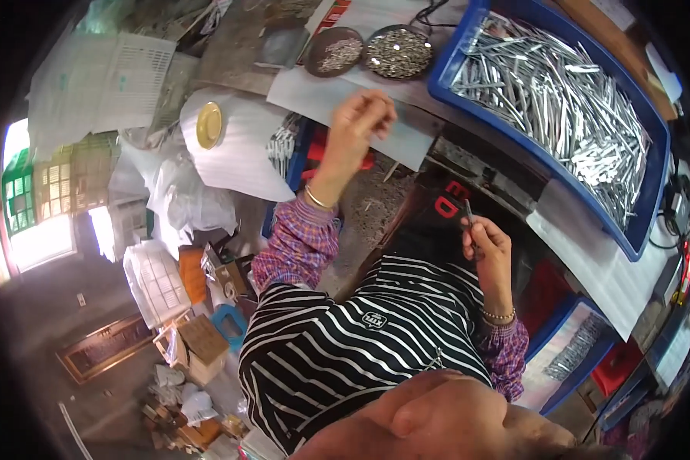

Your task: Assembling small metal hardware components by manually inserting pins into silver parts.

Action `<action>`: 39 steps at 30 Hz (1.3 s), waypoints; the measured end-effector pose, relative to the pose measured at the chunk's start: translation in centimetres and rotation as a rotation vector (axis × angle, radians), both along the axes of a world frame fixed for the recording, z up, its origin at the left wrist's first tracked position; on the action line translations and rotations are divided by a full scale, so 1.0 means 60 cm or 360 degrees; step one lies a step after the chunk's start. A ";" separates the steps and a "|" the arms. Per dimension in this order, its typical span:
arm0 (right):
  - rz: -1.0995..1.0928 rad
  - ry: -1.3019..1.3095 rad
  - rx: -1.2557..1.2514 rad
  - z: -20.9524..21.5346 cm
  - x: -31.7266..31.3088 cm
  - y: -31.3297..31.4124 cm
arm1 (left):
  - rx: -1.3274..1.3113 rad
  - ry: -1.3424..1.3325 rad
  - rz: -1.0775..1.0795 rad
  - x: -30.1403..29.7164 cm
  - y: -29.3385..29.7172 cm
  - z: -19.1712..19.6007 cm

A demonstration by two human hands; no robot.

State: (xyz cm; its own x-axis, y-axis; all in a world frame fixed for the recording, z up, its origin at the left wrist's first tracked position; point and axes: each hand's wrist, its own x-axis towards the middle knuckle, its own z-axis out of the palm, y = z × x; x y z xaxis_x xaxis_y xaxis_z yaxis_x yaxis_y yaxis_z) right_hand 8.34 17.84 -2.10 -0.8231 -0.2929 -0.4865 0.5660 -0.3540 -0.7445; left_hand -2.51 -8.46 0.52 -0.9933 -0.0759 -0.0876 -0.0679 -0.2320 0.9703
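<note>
My left hand [358, 123] is raised over a white sheet [307, 96], fingertips pinched together just below two dark round bowls. The left bowl [334, 52] and the right bowl [398, 52] each hold several small metal parts. Anything between the pinched fingers is too small to see. My right hand [488, 249] is closer to my body and grips a thin metal rod [468, 212] that points upward. A large blue tray [638, 244] heaped with rods of the same kind [560, 92] lies to the right of both hands.
White sacks and a yellow lid [209, 125] lie to the left. White plastic baskets [155, 280] and a cardboard box [201, 341] stand on the floor. Another blue tray [560, 326] with small metal parts and a red bin [617, 368] are at lower right.
</note>
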 end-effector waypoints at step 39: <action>-0.0406 -0.0657 -0.1564 -0.044 -0.002 0.033 | -0.1197 0.0330 0.0418 -0.164 -0.189 -0.035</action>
State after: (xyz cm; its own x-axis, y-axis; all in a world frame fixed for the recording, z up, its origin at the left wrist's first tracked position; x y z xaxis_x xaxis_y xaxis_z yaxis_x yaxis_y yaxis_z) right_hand 8.21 19.85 -4.72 -0.7422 -0.5478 -0.3861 0.5324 -0.8318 0.1567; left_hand -12.36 -19.81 -1.61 -0.9253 -0.2733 0.2629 0.0960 0.5017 0.8597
